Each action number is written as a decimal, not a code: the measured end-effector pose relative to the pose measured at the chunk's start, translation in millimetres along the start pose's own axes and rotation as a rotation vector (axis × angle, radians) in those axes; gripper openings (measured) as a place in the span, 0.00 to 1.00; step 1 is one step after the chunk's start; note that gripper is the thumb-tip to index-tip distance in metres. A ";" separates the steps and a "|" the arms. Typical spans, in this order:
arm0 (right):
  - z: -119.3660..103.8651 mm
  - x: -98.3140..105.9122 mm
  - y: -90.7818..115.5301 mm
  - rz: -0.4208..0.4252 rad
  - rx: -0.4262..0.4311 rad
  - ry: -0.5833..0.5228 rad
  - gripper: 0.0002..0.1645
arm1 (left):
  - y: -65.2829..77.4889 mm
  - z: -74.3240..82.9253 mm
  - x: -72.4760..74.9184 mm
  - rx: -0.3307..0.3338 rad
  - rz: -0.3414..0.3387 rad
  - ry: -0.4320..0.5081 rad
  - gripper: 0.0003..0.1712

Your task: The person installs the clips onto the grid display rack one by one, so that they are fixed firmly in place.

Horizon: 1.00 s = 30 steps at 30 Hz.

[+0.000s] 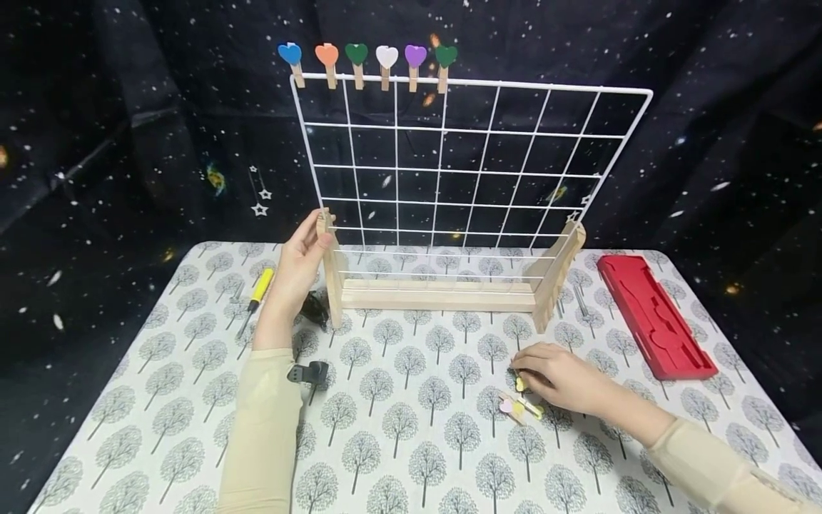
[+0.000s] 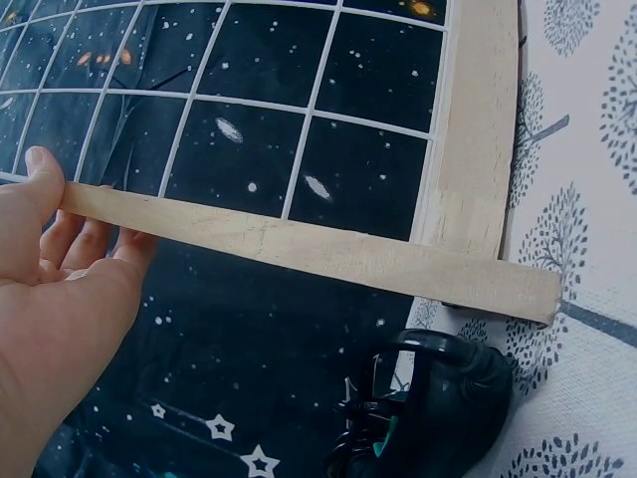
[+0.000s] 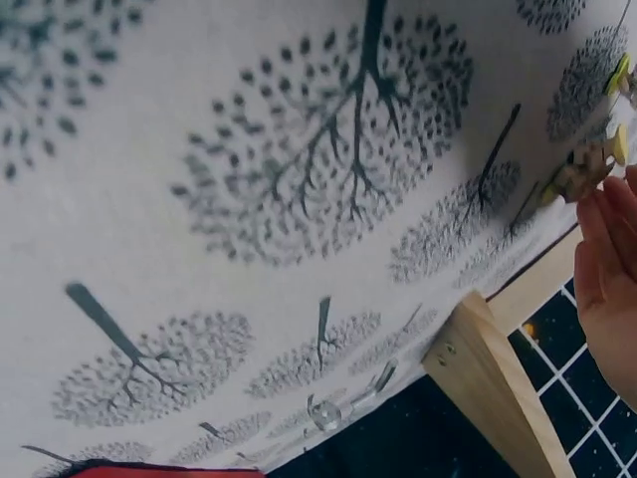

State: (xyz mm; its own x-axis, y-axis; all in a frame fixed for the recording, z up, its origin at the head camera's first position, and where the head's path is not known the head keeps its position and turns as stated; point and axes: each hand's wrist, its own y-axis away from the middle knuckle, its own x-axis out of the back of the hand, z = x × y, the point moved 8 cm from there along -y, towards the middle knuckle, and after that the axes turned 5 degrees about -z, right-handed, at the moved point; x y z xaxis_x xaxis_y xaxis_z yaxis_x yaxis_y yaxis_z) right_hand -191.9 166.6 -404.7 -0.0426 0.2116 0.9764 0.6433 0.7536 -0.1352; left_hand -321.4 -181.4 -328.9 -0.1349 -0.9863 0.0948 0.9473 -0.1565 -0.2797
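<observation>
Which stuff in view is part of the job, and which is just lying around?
Part of the job, by the look of it:
- wire grid
- six heart clips on its top edge
- wooden stand, gripped by the left hand
- yellow heart clip, pinched by the right hand
- loose clips beside it

Apparently lying around:
- yellow-handled tool
- red tray
- black object, unidentified

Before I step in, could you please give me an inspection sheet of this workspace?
Surface: tree-print cloth.
Job's things: six heart clothespins along the top of the white grid; loose clothespins by the right hand.
Clutter: yellow-handled tool, red tray.
Hands: left hand grips the wooden stand; right hand pinches a yellow-heart clothespin.
Cables: black bundle beside the stand, possibly cord; cannot tell.
Surroundings: dark starry backdrop.
</observation>
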 end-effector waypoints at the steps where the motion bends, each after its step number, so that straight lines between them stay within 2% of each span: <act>1: 0.4 -0.5 0.1 -0.015 -0.002 -0.002 0.15 | 1.0 3.3 -1.6 0.000 -0.003 -0.002 0.28; 5: 0.5 -1.1 0.0 -0.042 0.029 -0.007 0.17 | 0.7 5.0 -2.6 -0.009 -0.004 0.003 0.27; 13: -1.1 -3.9 -7.5 -0.031 0.098 0.012 0.19 | -4.5 -9.8 3.0 -0.011 0.007 -0.006 0.28; 20: -7.1 -0.6 -7.9 0.033 0.160 0.050 0.16 | 1.5 3.4 -2.6 0.001 -0.002 -0.008 0.27; 25: -8.1 14.7 -9.7 0.110 0.155 0.042 0.15 | 3.4 6.3 -4.6 0.013 -0.005 -0.003 0.28; 30: -4.4 47.7 -20.6 0.192 0.070 -0.058 0.15 | 4.1 5.2 -2.3 0.018 0.005 -0.020 0.29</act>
State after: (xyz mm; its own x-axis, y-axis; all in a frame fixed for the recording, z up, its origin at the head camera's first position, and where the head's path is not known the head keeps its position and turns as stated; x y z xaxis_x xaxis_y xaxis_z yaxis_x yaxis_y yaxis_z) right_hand -203.8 158.4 -354.6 0.0303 0.3900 0.9203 0.5895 0.7366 -0.3316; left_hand -315.6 -179.5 -325.3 -0.1244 -0.9858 0.1129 0.9531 -0.1503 -0.2626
